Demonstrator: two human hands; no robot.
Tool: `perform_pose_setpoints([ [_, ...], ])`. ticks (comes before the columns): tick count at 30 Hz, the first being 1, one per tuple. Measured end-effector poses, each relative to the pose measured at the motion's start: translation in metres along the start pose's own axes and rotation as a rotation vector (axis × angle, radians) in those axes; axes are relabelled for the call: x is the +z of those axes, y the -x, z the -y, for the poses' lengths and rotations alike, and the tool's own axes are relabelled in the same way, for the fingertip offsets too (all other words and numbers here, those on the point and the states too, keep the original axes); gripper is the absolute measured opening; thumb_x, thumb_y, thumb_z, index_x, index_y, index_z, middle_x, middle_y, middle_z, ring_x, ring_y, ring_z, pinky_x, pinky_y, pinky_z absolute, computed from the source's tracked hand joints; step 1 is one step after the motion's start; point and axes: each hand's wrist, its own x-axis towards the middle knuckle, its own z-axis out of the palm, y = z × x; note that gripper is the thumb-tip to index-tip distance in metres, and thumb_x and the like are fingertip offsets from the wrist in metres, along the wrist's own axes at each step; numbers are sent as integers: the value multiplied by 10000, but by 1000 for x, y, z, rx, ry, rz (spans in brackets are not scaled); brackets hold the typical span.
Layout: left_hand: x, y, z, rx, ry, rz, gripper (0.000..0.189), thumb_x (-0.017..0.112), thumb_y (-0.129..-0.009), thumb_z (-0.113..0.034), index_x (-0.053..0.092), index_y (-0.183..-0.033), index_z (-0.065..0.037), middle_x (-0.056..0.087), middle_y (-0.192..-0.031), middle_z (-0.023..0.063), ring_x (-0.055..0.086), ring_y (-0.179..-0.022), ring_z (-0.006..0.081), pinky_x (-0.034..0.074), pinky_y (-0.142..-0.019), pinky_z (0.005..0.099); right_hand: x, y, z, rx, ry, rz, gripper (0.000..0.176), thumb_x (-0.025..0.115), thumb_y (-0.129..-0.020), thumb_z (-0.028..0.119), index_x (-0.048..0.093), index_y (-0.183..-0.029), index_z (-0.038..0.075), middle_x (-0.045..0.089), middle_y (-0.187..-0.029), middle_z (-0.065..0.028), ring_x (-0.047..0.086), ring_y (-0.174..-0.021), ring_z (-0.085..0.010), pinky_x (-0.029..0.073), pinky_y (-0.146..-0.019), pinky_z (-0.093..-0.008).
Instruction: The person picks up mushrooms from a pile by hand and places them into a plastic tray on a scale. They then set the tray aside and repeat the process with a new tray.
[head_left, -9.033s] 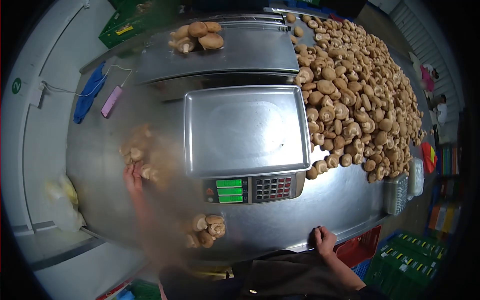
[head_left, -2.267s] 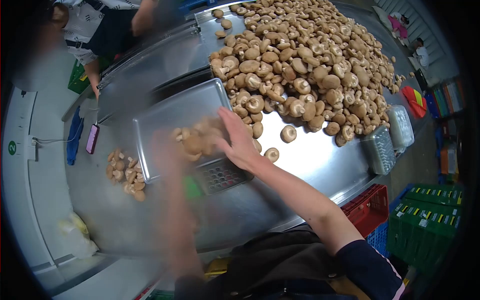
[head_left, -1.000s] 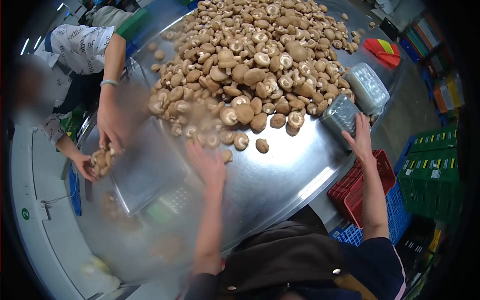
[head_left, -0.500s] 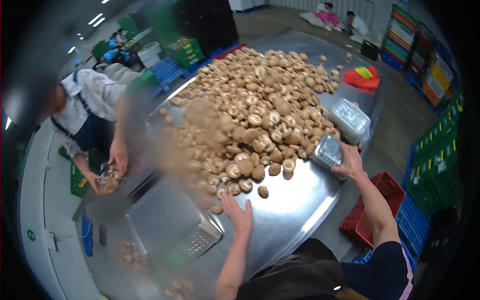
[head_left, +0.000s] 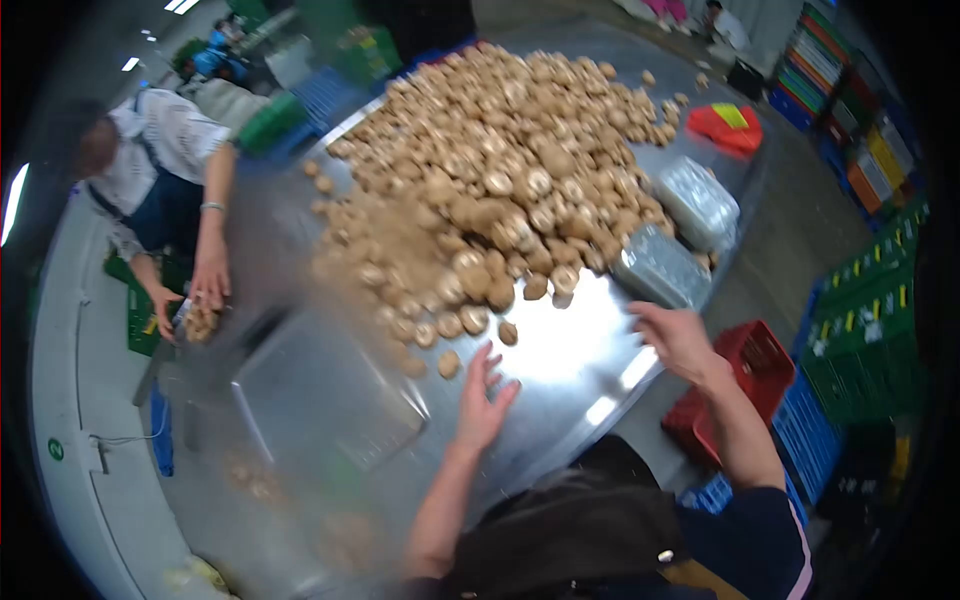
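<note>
A big heap of brown mushrooms (head_left: 510,150) covers the middle of the steel table (head_left: 560,400). My left hand (head_left: 485,405) hovers over bare steel by the near edge of the heap, fingers spread and holding nothing. Closest to it are a few loose mushrooms (head_left: 449,364). My right hand (head_left: 678,342) is just on the near side of a stack of clear plastic trays (head_left: 660,268), its fingers apart and slightly bent, with nothing in them. Behind that stack lies a second clear plastic stack (head_left: 698,204).
Left of me stands a weighing scale (head_left: 325,385), blurred. Across the table a co-worker (head_left: 165,170) holds a pack of mushrooms (head_left: 200,322). A red crate (head_left: 745,385) and green crates (head_left: 865,320) stand at right. A red bag (head_left: 725,128) lies on the far corner.
My right hand has let go of the tray stack and drawn back towards me. My left hand has come away from the mushrooms at the heap's edge. The camera view has shifted.
</note>
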Motion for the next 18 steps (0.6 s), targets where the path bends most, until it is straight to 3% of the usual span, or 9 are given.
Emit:
perform_pose_setpoints([
  [1, 0, 3, -7, -4, -7, 20, 552, 688, -891, -150, 447, -1366, -6, 483, -1389, 189, 614, -1135, 275, 539, -875, 366, 12, -2, 11, 16, -247, 166, 315, 595, -911, 109, 605, -1215, 29, 720, -893, -123, 710, -695, -213, 568, -658, -331],
  [3, -14, 8, -4, -400, 127, 301, 415, 588, -943, -118, 460, -1320, 0, 591, -1225, 201, 677, -900, 253, 557, -691, 333, 49, -4, 18, 19, -463, 392, 307, 594, -937, 139, 614, -1230, 49, 722, -898, -110, 712, -725, -146, 559, -634, -296],
  [4, -20, 13, -2, -599, 185, 434, 352, 539, -969, -102, 467, -1297, 3, 645, -1143, 208, 709, -783, 243, 565, -599, 316, 65, -3, 22, 153, -569, 503, 340, 597, -939, 142, 589, -1263, 39, 715, -887, -109, 709, -717, -151, 556, -620, -290],
  [5, -20, 17, 5, -648, 211, 374, 325, 512, -985, -113, 460, -1278, 18, 634, -1132, 226, 678, -684, 226, 533, -535, 294, 76, -9, 21, 270, -665, 607, 375, 599, -941, 144, 563, -1296, 28, 708, -875, -108, 706, -708, -155, 553, -607, -283],
  [7, -25, 41, 25, -746, 256, 241, 288, 458, -1017, -134, 446, -1240, 47, 613, -1110, 261, 617, -486, 192, 469, -407, 250, 115, -4, 2, 406, -903, 493, 432, 605, -939, 150, 509, -1328, -13, 702, -873, -113, 701, -685, -166, 549, -586, -278],
  [8, -27, 52, 35, -758, 264, 162, 290, 440, -1019, -128, 437, -1249, 50, 617, -1093, 262, 614, -494, 199, 473, -411, 257, 142, 1, -12, 471, -1016, 431, 463, 608, -939, 152, 482, -1344, -34, 699, -872, -115, 699, -674, -171, 547, -576, -275],
  [9, -27, 64, 44, -770, 274, 82, 293, 422, -1021, -121, 429, -1257, 53, 621, -1076, 262, 611, -501, 206, 478, -415, 264, 175, 9, -33, 463, -983, 375, 612, 623, -929, 163, 343, -1413, -86, 690, -856, -128, 689, -630, -188, 545, -552, -278],
  [12, -19, 72, 51, -823, 369, -79, 297, 414, -1011, -105, 422, -1257, 61, 626, -1059, 261, 610, -525, 220, 481, -414, 274, 169, 29, -4, 573, -797, 475, 725, 589, -933, 165, 180, -1480, -80, 684, -819, -157, 682, -589, -194, 549, -521, -298],
  [18, -38, 13, 76, -881, 613, -97, 424, 550, -919, -24, 383, -1300, 60, 671, -993, 242, 606, -542, 202, 449, -405, 259, 185, -14, 11, 688, -814, 254, 519, 414, -935, 21, 316, -1443, -23, 616, -758, -135, 517, -423, -157, 443, -425, -295],
])
